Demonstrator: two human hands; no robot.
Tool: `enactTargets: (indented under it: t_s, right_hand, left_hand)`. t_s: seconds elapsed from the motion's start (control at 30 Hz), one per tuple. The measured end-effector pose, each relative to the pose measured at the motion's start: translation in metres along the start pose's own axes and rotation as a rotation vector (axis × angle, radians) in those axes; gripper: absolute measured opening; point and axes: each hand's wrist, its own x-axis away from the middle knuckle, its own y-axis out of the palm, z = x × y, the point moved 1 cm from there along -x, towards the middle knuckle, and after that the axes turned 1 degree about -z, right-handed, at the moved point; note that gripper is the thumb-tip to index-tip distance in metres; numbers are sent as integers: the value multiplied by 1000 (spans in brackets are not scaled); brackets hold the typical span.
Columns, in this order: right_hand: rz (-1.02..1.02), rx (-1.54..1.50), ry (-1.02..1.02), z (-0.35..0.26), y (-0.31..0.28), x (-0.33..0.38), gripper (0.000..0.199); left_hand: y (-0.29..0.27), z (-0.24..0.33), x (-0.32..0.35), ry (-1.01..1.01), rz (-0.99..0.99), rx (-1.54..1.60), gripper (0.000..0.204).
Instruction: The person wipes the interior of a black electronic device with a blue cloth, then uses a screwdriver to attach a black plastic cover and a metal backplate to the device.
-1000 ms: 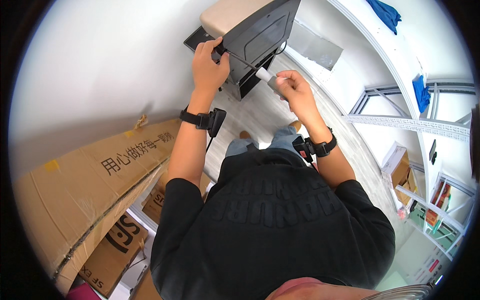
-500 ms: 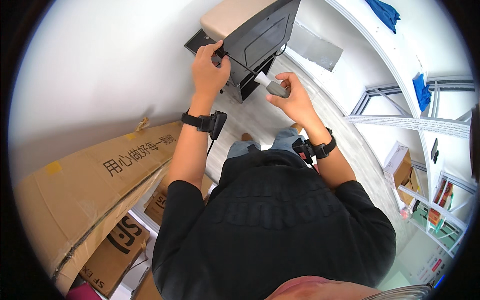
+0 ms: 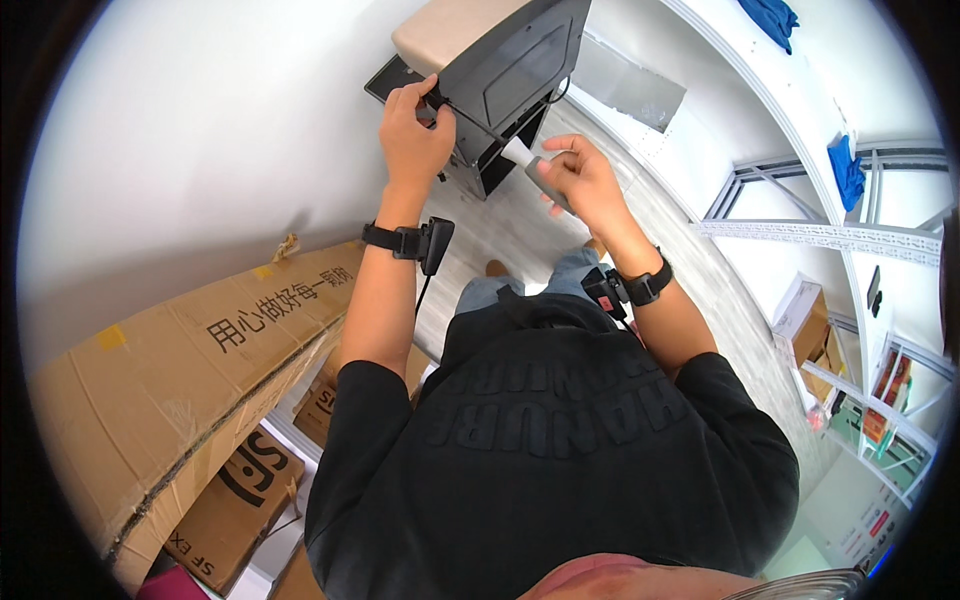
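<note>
Against the dark flat plastic panel (image 3: pixel 515 65), its edge is gripped by the left hand (image 3: pixel 412 135); the grey-handled tool (image 3: pixel 535 168), held by the right hand (image 3: pixel 585 180), has been drawn back slightly from it.

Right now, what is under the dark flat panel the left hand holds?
Under the dark panel sits a beige padded top and a black stand on the floor. The left hand grips its edge; the panel covers the rest beneath.

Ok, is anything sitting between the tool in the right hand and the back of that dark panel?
Nothing visible does. The right hand holds the grey-and-white tool with its white tip close under the dark panel, open air between them. The left hand grips the panel's left edge, off to the side.
</note>
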Motion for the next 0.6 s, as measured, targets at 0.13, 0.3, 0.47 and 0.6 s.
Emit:
enactTargets:
  t_s: [0.13,0.3,0.47,0.6]
  right_hand:
    - [-48,-99,126,-3,-3,-5,30]
    - [18,226,-110,0,2,1,28]
    - [-87,-20,49,-1,-4,-4,25]
    - [-114,13,54,-3,-7,-1,23]
  left_hand:
    - [0,2,0,0,-1,-4,30]
    - [0,1,1,41,-7,-17,31]
    - [0,0,2,56,-3,-28,31]
    - [0,-1,3,83,-1,-15,30]
